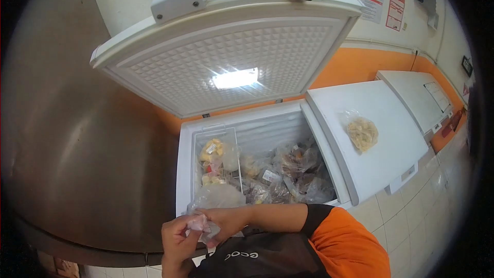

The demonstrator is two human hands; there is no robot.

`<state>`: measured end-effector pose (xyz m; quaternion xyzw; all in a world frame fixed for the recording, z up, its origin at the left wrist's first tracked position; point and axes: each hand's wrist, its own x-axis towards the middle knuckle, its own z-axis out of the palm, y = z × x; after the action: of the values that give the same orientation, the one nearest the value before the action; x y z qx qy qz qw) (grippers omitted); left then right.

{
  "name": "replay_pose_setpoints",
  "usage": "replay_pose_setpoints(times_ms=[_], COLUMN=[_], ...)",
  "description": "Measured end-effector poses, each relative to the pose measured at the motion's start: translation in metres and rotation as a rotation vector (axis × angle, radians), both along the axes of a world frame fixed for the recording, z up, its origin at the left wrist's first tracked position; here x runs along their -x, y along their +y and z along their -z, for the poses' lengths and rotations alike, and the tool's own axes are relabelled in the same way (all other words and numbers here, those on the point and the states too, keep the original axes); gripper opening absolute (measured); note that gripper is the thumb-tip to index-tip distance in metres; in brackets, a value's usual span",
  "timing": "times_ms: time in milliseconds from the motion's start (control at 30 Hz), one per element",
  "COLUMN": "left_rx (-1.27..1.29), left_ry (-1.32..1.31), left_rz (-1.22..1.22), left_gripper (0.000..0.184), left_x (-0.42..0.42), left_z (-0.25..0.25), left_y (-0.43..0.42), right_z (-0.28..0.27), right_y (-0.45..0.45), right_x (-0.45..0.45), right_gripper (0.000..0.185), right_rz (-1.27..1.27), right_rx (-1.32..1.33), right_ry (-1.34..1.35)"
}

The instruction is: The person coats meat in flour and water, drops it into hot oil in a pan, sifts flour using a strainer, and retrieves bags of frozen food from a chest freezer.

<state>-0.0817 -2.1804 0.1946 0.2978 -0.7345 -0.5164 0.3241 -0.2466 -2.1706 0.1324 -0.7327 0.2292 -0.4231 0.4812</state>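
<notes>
Close to my body, at the near edge of the open chest freezer (186, 175), both hands are closed on a clear plastic bag (197, 222). My left hand (177, 238) pinches its gathered, pinkish-looking top between thumb and fingers. My right hand (226, 221) grips the same bag from the other side, its fingers partly hidden by the plastic. Just beyond the hands is a cloudy, whitish bag (220, 195); I cannot tell whether it is part of the held one. A wire basket (237, 159) on the freezer's left side holds bags of yellow pieces (212, 149).
Several bagged, brownish packs (296, 167) fill the freezer's lower part. Its raised lid (231, 51) has a lit lamp. On the closed lid (381, 159) to the right lies a bag of pale yellow food (362, 134). A brown metal surface (92, 164) stands left.
</notes>
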Motion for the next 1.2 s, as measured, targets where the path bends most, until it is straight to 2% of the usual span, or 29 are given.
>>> replay_pose_setpoints(times_ms=[67,100,167,200,267,333,367,400,433,500,600,700,800,867,1000,1133,1200], left_rx=[0.265,0.277,0.286,0.075,-0.143,-0.359,-0.415,-0.445,-0.446,-0.395,-0.204,-0.060,0.013,0.055,0.088,0.149,0.257], left_ry=[0.008,0.055,0.448,0.567,0.769,0.577,0.443,0.332,0.213,-0.006,-0.278,-0.419,-0.552,-0.696,-0.735,-0.731,-0.697], left_rz=[0.097,0.131,0.190,0.071,-0.003,0.176,0.289,0.386,0.480,0.652,0.859,0.968,0.923,0.906,1.054,1.140,1.083], left_gripper=[0.024,0.027,0.040,0.051,0.054,0.052,0.051,0.051,0.050,0.048,0.046,0.044,0.044,0.048,0.044,0.041,0.039], left_x=[0.002,0.002,-0.002,0.003,0.064,0.081,0.081,0.082,0.084,0.090,0.098,0.108,0.122,0.140,0.154,0.168,0.180], left_z=[-0.013,-0.019,-0.006,-0.003,-0.001,0.029,0.049,0.062,0.069,0.072,0.069,0.076,0.107,0.142,0.127,0.116,0.115], left_y=[-0.001,0.001,-0.022,-0.037,-0.032,-0.027,-0.022,-0.017,-0.011,-0.013,-0.019,-0.007,0.000,-0.013,0.000,-0.004,-0.017], right_z=[-0.012,-0.020,-0.051,-0.060,-0.060,-0.097,-0.107,-0.111,-0.106,-0.091,-0.073,-0.006,-0.029,-0.055,-0.066,-0.043,-0.033], right_y=[0.004,0.007,0.019,0.023,0.018,0.037,0.037,0.031,0.025,0.020,0.027,0.012,0.037,0.063,0.109,0.146,0.174], right_x=[0.001,0.000,0.007,0.013,0.012,0.038,0.055,0.077,0.098,0.135,0.178,0.217,0.207,0.197,0.208,0.243,0.252], right_gripper=[0.028,0.020,0.013,0.009,0.007,0.005,0.005,0.007,0.010,0.012,0.009,0.007,0.006,0.006,0.009,0.015,0.018], right_rz=[0.238,0.242,-0.002,-0.114,0.111,0.179,0.136,0.315,0.493,0.582,0.837,0.751,0.702,0.731,0.879,1.153,1.121], right_rx=[-0.122,-0.085,-0.170,-0.211,0.045,-0.261,-0.379,-0.382,-0.392,-0.322,-0.531,-0.646,-0.364,-0.328,-0.326,-0.315,-0.219], right_ry=[-0.021,-0.110,-0.062,-0.043,-0.196,-0.441,-0.807,-0.811,-0.821,-0.958,-1.274,-1.365,-1.205,-1.076,-0.966,-1.099,-1.079])
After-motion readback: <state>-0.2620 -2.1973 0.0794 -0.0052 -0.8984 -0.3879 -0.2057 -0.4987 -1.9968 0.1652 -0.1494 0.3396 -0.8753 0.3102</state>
